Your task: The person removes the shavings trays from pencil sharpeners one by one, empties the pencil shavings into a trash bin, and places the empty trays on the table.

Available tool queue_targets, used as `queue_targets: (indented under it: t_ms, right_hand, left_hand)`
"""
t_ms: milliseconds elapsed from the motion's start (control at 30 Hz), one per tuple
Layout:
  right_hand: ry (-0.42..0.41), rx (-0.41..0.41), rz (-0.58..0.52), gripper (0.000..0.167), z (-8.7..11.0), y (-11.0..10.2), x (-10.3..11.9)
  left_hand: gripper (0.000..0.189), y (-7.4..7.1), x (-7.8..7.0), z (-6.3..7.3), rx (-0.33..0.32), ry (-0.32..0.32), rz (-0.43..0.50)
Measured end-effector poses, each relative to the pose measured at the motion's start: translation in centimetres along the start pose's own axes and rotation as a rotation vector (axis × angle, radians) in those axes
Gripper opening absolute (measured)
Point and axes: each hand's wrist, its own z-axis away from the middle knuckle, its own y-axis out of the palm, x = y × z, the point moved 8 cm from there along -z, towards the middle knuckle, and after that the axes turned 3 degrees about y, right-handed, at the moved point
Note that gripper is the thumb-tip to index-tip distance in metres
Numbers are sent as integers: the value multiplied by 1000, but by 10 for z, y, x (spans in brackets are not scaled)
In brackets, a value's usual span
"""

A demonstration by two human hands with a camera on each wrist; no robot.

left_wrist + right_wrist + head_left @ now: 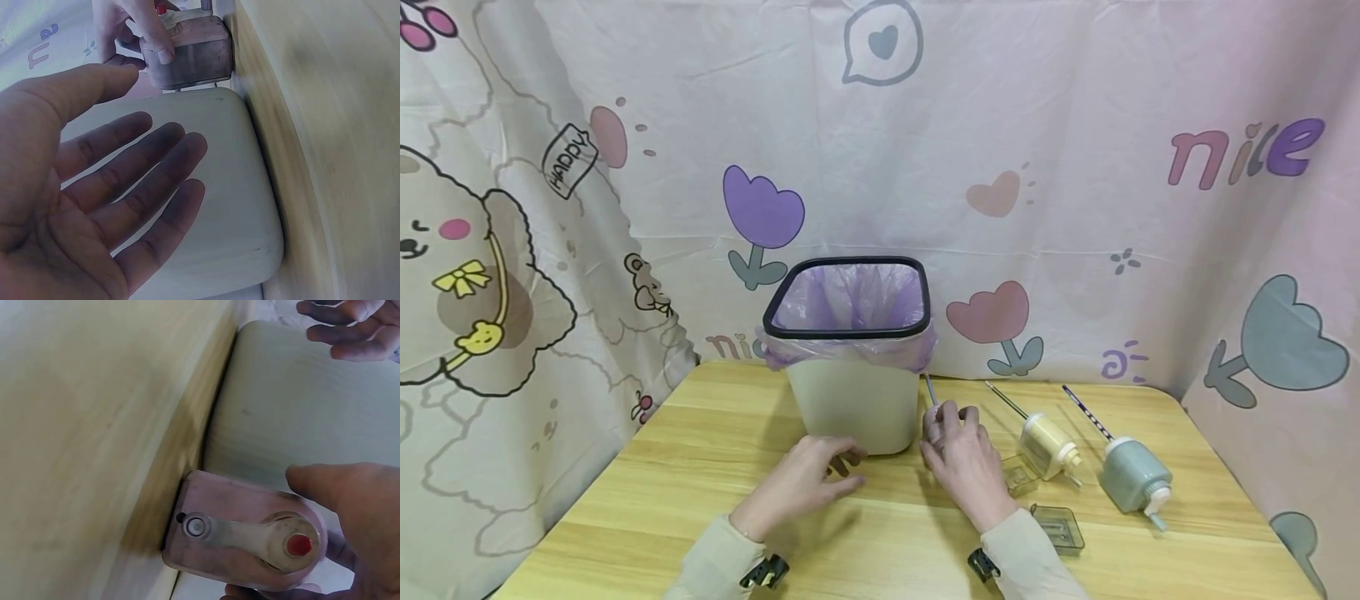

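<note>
A pink hand-crank pencil sharpener point(206, 559) rests on the table beside the bin, its crank showing a red tip. My right hand point(958, 454) grips it from above, thumb on the side toward the bin. A pencil point(930, 389) sticks out of its far end. In front of the pale bin point(857, 408) hovers my left hand point(808, 475), holding nothing. Its fingers are spread and slightly bent in the left wrist view, overlapping the bin wall. Purple bag plastic point(850, 300) lines the bin under a black rim.
To the right lie a yellow crank sharpener point(1047, 446) and a blue-grey one point(1135, 475), each with a pencil in it. Two small clear trays, a yellowish one point(1021, 475) and a grey one point(1060, 531), sit near my right wrist. A printed curtain point(880, 167) hangs behind the table.
</note>
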Motion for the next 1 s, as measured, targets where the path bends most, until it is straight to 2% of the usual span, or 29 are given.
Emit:
queue_targets:
  t_ms: [167,367,500,733,1000]
  right_hand:
    - [17,-12,-8,43,-2,0,-3]
    - [35,-4,-18,48,-4,-2,-9]
    - [30,-5,-19,51,-5,-3,-10]
    - [2,-52,-34,49,-6,-8,-14]
    - [79,45,-97,55,-10,-11,-28]
  left_hand:
    - [25,1,0,0,3,-6,16]
    - [25,1,-1,0,5,-8,22]
    - [25,1,-1,0,14,-10,19]
    - [24,2,-1,0,15,-10,15]
    - [23,4,-1,0,23,-16,30]
